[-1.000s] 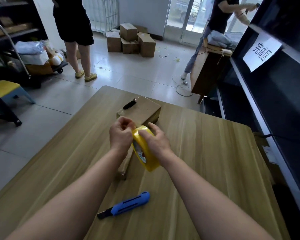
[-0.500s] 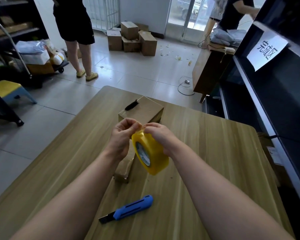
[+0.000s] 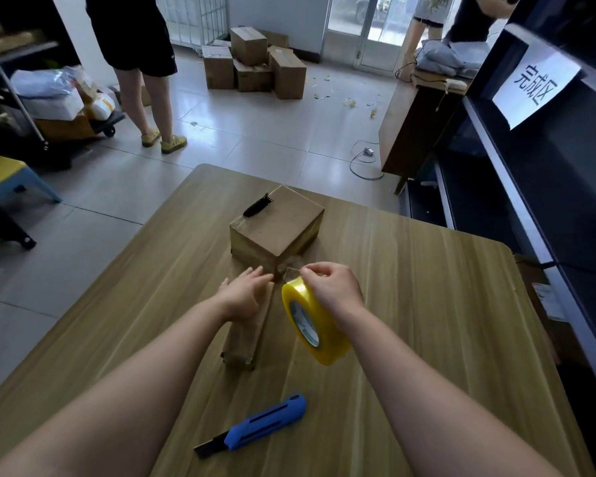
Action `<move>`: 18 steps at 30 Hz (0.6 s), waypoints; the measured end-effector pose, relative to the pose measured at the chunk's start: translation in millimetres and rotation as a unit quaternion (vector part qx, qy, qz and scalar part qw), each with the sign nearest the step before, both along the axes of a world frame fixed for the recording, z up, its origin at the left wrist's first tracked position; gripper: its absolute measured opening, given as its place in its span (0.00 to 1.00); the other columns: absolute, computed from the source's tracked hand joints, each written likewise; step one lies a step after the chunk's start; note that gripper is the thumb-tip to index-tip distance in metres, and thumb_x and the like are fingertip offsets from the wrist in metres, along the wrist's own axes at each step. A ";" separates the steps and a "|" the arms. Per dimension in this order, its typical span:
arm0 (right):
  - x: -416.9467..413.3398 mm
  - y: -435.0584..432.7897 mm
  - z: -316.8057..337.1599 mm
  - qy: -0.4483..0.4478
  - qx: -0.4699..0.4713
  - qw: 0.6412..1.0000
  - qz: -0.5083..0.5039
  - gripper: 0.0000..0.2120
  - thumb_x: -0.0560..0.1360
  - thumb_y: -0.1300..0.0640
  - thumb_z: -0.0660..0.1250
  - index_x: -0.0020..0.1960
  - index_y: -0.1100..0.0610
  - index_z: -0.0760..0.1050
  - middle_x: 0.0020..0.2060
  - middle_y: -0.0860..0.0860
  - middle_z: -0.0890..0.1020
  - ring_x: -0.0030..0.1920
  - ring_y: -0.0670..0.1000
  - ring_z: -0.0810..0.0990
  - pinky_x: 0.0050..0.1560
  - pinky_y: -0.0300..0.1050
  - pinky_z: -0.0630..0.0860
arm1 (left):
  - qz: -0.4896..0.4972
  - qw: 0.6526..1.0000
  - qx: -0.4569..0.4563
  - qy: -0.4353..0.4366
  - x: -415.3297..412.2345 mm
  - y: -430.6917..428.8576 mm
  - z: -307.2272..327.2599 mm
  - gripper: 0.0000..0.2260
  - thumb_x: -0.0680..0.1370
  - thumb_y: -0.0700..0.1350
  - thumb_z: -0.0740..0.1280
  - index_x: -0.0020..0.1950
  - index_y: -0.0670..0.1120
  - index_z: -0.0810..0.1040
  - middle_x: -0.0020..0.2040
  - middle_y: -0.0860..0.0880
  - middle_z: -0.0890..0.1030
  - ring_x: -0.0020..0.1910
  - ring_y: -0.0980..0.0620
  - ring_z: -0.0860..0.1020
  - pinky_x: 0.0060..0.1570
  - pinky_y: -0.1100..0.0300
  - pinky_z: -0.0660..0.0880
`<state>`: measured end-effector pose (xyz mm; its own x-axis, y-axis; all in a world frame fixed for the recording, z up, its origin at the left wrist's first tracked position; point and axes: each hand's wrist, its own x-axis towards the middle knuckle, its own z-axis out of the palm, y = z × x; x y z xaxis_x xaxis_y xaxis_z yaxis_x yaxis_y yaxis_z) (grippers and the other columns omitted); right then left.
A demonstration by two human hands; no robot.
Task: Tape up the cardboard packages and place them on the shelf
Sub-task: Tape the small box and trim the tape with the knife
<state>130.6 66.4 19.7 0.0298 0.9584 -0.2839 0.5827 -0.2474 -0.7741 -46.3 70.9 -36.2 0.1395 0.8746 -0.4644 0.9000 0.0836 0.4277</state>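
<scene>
The right hand (image 3: pixel 331 290) is pinching the tape roll (image 3: pixel 315 325) by its free end; the left hand (image 3: pixel 243 294), fingers straight, is hovering over the slim package (image 3: pixel 243 342), which probably needs steadying.

Two bare forearms reach forward from the lower corners of the view and converge toward the middle. The left hand (image 3: pixel 243 294) lies palm down, its fingers straight and close together, pointing forward and slightly to the right. The right hand (image 3: pixel 334 290) is just beside it, back of the hand up and fingers curled. Its thumb and forefinger pinch the loose end of a tape roll (image 3: pixel 315 321), which hangs against the inner side of the right wrist. The hands are close but apart.
</scene>
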 end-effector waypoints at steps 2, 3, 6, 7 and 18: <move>2.7 0.0 -4.8 -0.019 -0.009 1.000 0.009 0.14 0.77 0.46 0.67 0.58 0.50 0.81 0.56 0.49 0.82 0.55 0.51 0.78 0.54 0.45 0.75 | -0.050 0.997 -0.016 0.056 -1.6 3.5 -7.2 0.32 0.78 0.38 0.62 0.79 0.53 0.54 0.80 0.51 0.50 0.78 0.50 0.46 0.75 0.42 0.51; 3.7 0.1 -5.8 -0.028 -0.012 0.999 0.016 0.14 0.77 0.46 0.67 0.58 0.50 0.81 0.56 0.49 0.82 0.56 0.52 0.78 0.55 0.46 0.75 | -0.054 0.995 -0.003 0.079 -2.1 4.3 -9.9 0.32 0.78 0.42 0.64 0.78 0.54 0.55 0.79 0.51 0.53 0.78 0.49 0.49 0.74 0.44 0.54; 6.7 1.5 -6.5 -0.055 -0.017 0.998 0.035 0.15 0.77 0.43 0.67 0.58 0.50 0.82 0.56 0.48 0.82 0.56 0.52 0.78 0.55 0.47 0.76 | -0.004 0.987 0.065 0.147 -3.2 2.7 -14.7 0.33 0.73 0.57 0.70 0.75 0.54 0.62 0.71 0.49 0.67 0.71 0.46 0.64 0.66 0.49 0.66; 6.6 1.8 -5.8 -0.067 -0.016 0.997 0.045 0.15 0.77 0.43 0.66 0.58 0.49 0.82 0.56 0.48 0.82 0.56 0.52 0.78 0.55 0.47 0.76 | 0.031 0.986 0.072 0.147 -3.6 0.7 -15.8 0.32 0.71 0.60 0.71 0.72 0.53 0.65 0.67 0.48 0.71 0.66 0.46 0.68 0.62 0.51 0.70; -0.8 9.2 17.9 -0.240 0.011 0.959 0.153 0.15 0.79 0.42 0.64 0.59 0.48 0.81 0.54 0.48 0.82 0.48 0.50 0.77 0.43 0.44 0.75 | 0.186 0.974 0.018 0.125 -4.8 -26.3 -17.6 0.34 0.67 0.69 0.69 0.64 0.48 0.69 0.54 0.49 0.76 0.51 0.50 0.76 0.50 0.54 0.77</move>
